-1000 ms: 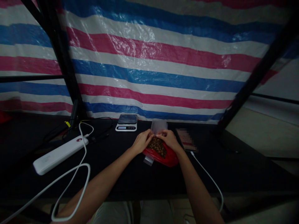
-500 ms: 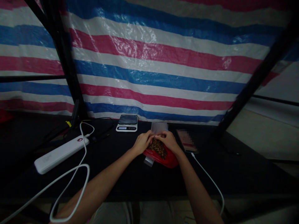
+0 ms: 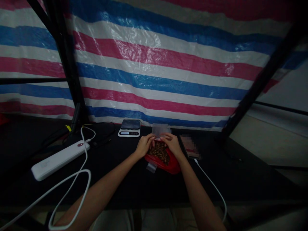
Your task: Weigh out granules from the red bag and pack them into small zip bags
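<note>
Both hands meet at the near edge of a clear plastic bag lying at the back of the table. The fingers of my left hand are closed at its left corner. My right hand pinches the right side of that edge. Below the fingers, small brown pieces like seeds or nuts lie heaped on a red plastic dish or bag; which of the two I cannot tell. A small clear plastic piece sticks out at the red thing's near left.
A white digital scale stands behind my left hand. To the right lies a phone beside a white cable. A white power bank with a looped cable is at the left. Striped sheeting hangs behind the black table.
My hands have moved slightly apart along the bag's edge, showing more of the brown pieces. The whole view has shifted a little.
</note>
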### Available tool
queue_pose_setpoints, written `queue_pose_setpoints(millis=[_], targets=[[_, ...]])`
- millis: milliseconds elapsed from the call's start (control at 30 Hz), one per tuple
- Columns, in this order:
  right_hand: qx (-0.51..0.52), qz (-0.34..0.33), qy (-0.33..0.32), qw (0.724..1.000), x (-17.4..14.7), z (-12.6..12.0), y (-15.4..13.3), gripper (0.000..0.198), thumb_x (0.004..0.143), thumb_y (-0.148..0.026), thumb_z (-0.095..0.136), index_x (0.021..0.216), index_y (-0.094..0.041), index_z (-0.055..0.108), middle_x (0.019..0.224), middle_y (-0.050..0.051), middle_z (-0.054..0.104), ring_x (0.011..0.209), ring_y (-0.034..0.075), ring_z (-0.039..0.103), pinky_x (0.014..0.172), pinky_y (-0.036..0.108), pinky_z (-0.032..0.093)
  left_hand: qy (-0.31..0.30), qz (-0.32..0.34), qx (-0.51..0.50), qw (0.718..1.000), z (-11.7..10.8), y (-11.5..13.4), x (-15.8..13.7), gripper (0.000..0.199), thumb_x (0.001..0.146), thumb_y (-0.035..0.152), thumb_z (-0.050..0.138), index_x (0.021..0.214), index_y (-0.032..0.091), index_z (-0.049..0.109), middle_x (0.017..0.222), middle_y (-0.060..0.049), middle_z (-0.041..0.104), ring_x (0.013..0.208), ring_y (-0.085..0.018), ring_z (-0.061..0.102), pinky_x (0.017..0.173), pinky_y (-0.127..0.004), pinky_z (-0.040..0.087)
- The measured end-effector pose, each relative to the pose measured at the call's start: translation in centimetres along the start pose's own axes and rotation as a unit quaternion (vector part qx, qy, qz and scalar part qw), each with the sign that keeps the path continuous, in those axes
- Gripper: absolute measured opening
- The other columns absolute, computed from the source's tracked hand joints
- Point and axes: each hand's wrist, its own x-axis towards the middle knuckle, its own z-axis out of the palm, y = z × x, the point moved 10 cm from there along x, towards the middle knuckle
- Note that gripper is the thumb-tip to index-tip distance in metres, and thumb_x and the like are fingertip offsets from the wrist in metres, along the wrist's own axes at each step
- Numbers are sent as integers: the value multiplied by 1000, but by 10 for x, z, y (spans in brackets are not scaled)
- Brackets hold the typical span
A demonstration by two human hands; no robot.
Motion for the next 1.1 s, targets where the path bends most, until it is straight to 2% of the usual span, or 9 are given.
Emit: queue_pose_setpoints(millis=[267,367,467,567,667,800,867,933,1100], targets=[[14,0,62,998,-3,-10,-1,28,61,-40,62,77,-17,55,60,2,65,50,15,57,39,21,37,-6,-24,-57,998,1,-6,0,43,84,45,32,108,17,53,41,7,49,35,-9,45,42,-18,34],[59,1,100,993,1,-24,6,31,60,-42,62,76,-18,49,59,0,64,53,16,59,46,22,41,40,-27,-107,993,-13,-13,4,45,84,45,32,114,16,48,43,6,51,34,-8,43,39,-17,32],[92,18,159,983,3,-50,21,39,58,-43,62,80,-20,40,55,-3,62,56,17,61,54,25,43,101,-37,-125,986,-36,-26,7,43,82,46,34,107,15,51,39,7,47,33,-8,41,37,-17,29],[35,30,211,976,1,-74,32,38,58,-46,59,78,-21,38,52,-3,59,54,17,59,54,26,41,130,-52,-98,985,-50,-38,8,41,81,46,37,102,15,54,36,7,45,33,-8,40,37,-17,28],[-74,33,236,968,-4,-82,32,30,63,-45,55,72,-21,41,54,-2,58,54,18,56,53,26,37,126,-55,-68,988,-51,-42,8,40,81,46,36,99,16,55,37,6,46,35,-9,43,40,-18,31],[-275,52,251,927,-11,-77,21,22,71,-42,49,69,-21,48,60,1,59,59,18,54,54,25,32,98,-54,-27,993,-40,-41,8,38,81,45,35,90,16,58,38,6,47,35,-9,43,41,-18,31],[-329,64,255,907,-12,-74,18,22,73,-42,48,71,-21,51,65,2,60,62,18,55,54,25,31,85,-53,-7,995,-37,-39,8,38,82,43,34,86,16,60,38,6,46,35,-8,42,42,-18,30],[-333,74,256,905,-12,-74,19,25,74,-45,47,74,-20,52,68,3,62,65,19,56,55,25,31,79,-50,4,996,-35,-38,8,37,82,42,34,84,16,60,38,6,47,36,-9,44,43,-18,31],[-271,82,218,934,-8,-75,21,36,82,-47,33,91,-18,52,67,3,63,69,20,58,61,26,35,82,-47,18,995,-41,-36,8,37,82,41,33,84,16,60,39,6,49,37,-9,45,46,-19,33]])
